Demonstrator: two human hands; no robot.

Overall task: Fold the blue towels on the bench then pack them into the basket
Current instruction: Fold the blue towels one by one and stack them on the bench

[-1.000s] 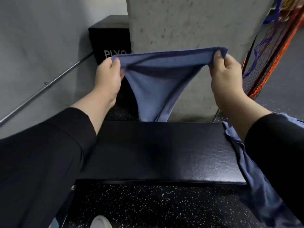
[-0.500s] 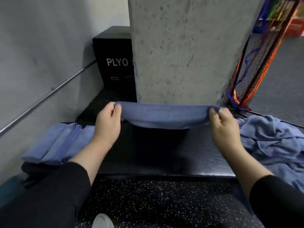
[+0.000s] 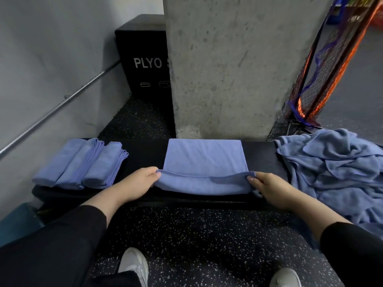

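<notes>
A blue towel (image 3: 204, 160) lies spread on the middle of the black bench (image 3: 145, 154), its near edge hanging over the front. My left hand (image 3: 136, 182) pinches the towel's near left corner. My right hand (image 3: 267, 185) pinches the near right corner. Three folded blue towels (image 3: 83, 165) lie side by side on the bench's left end. A loose heap of unfolded blue towels (image 3: 335, 166) covers the right end and drapes down toward the floor. No basket is clearly in view.
A concrete pillar (image 3: 238, 65) rises right behind the bench. A black plyo box (image 3: 145, 59) stands behind on the left, beside a grey wall with a metal rail (image 3: 62, 102). Netting with orange and blue cords (image 3: 323, 65) hangs at the right. My shoes (image 3: 134, 264) stand on speckled floor.
Both hands came down from chest height with the towel stretched between them and laid it flat on the bench. The view tilted down, and the folded towels and the heap came into sight.
</notes>
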